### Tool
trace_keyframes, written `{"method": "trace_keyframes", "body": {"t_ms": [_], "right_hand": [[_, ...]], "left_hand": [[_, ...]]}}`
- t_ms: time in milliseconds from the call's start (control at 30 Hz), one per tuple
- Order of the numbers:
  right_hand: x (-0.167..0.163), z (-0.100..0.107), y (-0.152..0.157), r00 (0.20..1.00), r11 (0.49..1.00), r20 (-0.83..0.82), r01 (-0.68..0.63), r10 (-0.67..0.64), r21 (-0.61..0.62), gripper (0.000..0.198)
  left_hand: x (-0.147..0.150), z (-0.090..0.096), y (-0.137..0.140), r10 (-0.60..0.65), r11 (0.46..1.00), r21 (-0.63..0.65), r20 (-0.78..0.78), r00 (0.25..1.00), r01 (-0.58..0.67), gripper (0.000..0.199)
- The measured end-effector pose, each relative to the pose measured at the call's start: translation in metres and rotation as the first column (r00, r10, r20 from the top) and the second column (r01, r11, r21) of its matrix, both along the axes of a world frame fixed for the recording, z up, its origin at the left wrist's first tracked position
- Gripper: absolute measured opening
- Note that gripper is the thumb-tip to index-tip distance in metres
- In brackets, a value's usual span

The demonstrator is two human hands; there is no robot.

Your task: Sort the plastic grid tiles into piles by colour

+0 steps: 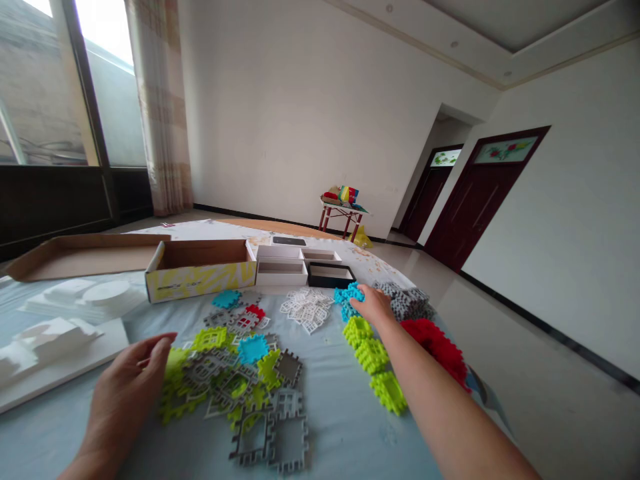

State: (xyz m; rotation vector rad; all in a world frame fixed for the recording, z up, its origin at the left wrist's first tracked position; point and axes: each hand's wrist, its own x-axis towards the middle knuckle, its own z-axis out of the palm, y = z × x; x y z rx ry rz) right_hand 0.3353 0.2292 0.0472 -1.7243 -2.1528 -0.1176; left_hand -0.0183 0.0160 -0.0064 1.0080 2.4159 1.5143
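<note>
**A:** What is closest to the camera?

**B:** The person's two bare forearms, both cut off by the bottom edge. The left hand (pixel 131 373) rests at the lower left with fingers loosely spread and nothing in it, its fingertips touching the edge of a loose mixed pile of tiles (pixel 235 373), lime, grey and blue interlocking plastic squares on a pale blue table (pixel 340 413).

**A:** And the other hand?

**B:** The right hand (pixel 374 305) reaches further out, lying over a small stack of blue tiles (pixel 347 297). Its fingers curl down on them, but the palm hides the contact, so I cannot tell whether it grips a tile or only presses on the stack.

**A:** What surrounds that stack?

**B:** Sorted piles. Just beside it, white tiles (pixel 307 308) to the left and grey tiles (pixel 407 301) to the right. Nearer the camera sit three lime green stacks (pixel 373 360). A red heap (pixel 437 347) is partly hidden behind the right forearm.

**A:** Anything beyond?

**B:** A row of open boxes: a yellow-patterned cardboard box (pixel 200 270), white trays (pixel 283 267) and a black tray (pixel 330 275). Their contents are not visible from this angle. White foam shapes (pixel 65 320) at the left run out of frame. A small red-legged table (pixel 343 213) by the far wall holds colourful items too small to identify.
</note>
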Motion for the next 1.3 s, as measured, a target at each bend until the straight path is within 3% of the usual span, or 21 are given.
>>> {"method": "trace_keyframes", "body": {"t_ms": [400, 533, 700, 833, 1067, 1200, 1300], "right_hand": [[0.000, -0.006, 0.001, 0.999, 0.999, 0.051, -0.006, 0.004, 0.052, 0.038], [-0.016, -0.001, -0.013, 0.991, 0.986, 0.003, -0.132, 0.132, 0.102, 0.032], [-0.057, -0.008, -0.050, 0.868, 0.880, -0.149, -0.466, 0.474, 0.086, 0.025], [-0.094, -0.021, -0.086, 0.757, 0.783, -0.238, -0.621, 0.608, 0.022, 0.023], [-0.141, -0.038, -0.117, 0.693, 0.706, -0.267, -0.705, 0.669, -0.061, 0.035], [-0.151, -0.042, -0.117, 0.701, 0.711, -0.259, -0.700, 0.664, -0.072, 0.026], [-0.148, -0.040, -0.116, 0.695, 0.724, -0.277, -0.690, 0.664, 0.005, 0.015]], "left_hand": [[0.003, 0.006, 0.000, -0.009, 0.999, -0.044, 0.044, 0.999, 0.010, 0.046], [0.001, 0.000, 0.001, -0.016, 1.000, 0.002, 0.046, 0.999, 0.016, 0.045], [0.002, -0.001, 0.000, -0.030, 0.999, 0.028, 0.024, 0.999, 0.029, 0.041], [0.004, 0.002, -0.002, -0.025, 0.999, 0.030, 0.023, 0.999, 0.024, 0.039], [0.002, -0.001, 0.000, -0.020, 0.997, 0.069, 0.026, 0.999, 0.019, 0.036], [0.001, -0.003, -0.001, -0.016, 0.996, 0.087, 0.023, 1.000, 0.014, 0.035], [0.001, -0.003, -0.001, -0.019, 0.994, 0.104, 0.029, 0.999, 0.016, 0.036]]}}
